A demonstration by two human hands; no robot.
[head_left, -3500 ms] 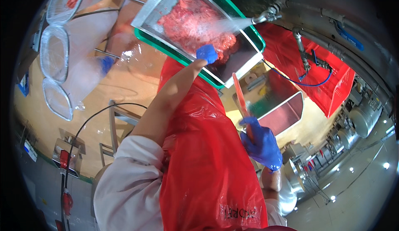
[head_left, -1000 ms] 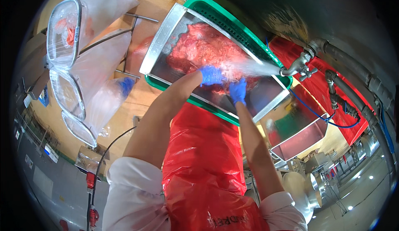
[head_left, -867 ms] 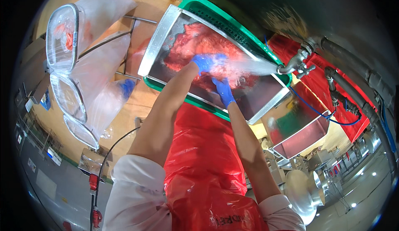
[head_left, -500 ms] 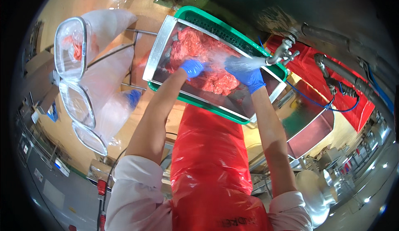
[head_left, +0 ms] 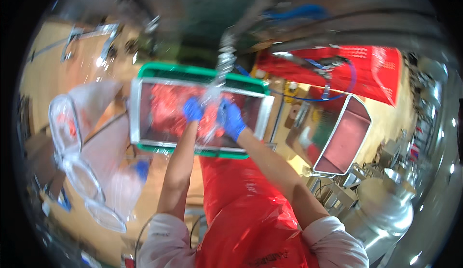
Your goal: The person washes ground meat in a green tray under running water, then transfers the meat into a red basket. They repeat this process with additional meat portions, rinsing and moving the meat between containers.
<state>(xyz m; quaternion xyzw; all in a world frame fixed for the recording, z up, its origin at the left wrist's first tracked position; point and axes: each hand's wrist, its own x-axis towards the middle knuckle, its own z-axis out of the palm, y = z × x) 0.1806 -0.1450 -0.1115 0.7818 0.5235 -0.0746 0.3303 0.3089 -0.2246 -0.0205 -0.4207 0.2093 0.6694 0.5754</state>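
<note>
A: ok so where's the meat compared to the hands?

B: The raw red meat (head_left: 164,103) is in the metal tray (head_left: 265,118), with a green basket (head_left: 169,69) showing along the tray's far and near sides. Left hand (head_left: 193,110) is over the middle of the pile, most of it lying to that hand's left. Right hand (head_left: 231,118) is by the pile's right end. Water (head_left: 211,97) from the tap (head_left: 226,53) comes down between them.

A: grabbing it or nah?

B: Honestly can't tell, too blurry. Both blue gloves look bent at the fingers, but whether either one grips meat or just touches it, no clue.

A: and the arms?

B: Left forearm (head_left: 177,179) goes almost straight out, right forearm (head_left: 277,167) slants in leftward, so the hands end up near each other, apart.
</note>
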